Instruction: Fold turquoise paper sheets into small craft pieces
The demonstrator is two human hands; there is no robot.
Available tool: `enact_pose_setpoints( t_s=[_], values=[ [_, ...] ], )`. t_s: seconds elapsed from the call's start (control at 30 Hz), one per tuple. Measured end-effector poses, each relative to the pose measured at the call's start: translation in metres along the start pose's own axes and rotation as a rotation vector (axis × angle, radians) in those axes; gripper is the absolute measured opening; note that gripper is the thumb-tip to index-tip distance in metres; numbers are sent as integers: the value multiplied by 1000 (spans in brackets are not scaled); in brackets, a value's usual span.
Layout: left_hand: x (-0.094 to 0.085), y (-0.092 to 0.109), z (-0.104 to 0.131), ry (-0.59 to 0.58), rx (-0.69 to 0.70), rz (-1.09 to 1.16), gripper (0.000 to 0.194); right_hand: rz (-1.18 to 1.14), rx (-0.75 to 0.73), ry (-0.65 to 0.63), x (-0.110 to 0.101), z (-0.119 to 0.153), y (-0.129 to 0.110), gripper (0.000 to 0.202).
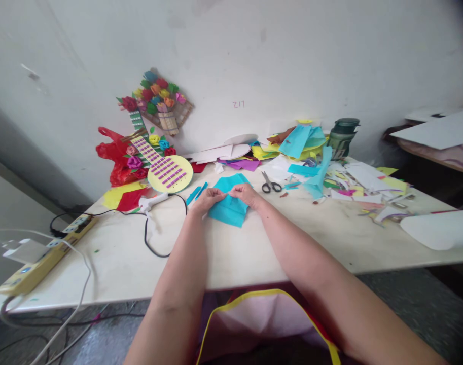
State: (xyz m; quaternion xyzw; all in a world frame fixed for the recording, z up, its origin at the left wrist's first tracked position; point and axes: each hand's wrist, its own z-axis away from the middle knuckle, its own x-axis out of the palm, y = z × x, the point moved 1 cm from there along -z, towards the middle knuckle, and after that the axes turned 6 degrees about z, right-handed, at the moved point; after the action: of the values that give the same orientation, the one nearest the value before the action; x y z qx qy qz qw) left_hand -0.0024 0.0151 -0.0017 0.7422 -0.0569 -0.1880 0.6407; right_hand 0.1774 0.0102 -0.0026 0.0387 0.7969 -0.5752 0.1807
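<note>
A bright blue sheet of thin, creased paper lies on the table in front of me. Over its middle my left hand and my right hand meet, fingertips pinched close together on the blue paper. The small bit between the fingertips is too fine to tell apart from the sheet. Folded blue strips rest just left of my left hand. To the right of my right hand lie scissors with black handles, their blades pointing away.
A white glue gun with a black cord sits at left, near a power strip. Behind are a paper guitar, a red plastic bag and paper flowers. Paper scraps and a green bottle occupy the right.
</note>
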Motion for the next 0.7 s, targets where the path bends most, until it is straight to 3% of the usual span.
enact_pose_setpoints(
  t_s=[0.2, 0.47, 0.7],
  values=[
    [2, 5, 0, 82, -3, -100, 39, -8, 4, 20, -2, 0, 2, 28],
    [-7, -3, -2, 210, -37, -226, 46, 12, 5, 77, -4, -2, 7, 34],
    [-10, -5, -2, 276, -15, -204, 54, -41, 25, 86, -6, 0, 4, 35]
  ],
)
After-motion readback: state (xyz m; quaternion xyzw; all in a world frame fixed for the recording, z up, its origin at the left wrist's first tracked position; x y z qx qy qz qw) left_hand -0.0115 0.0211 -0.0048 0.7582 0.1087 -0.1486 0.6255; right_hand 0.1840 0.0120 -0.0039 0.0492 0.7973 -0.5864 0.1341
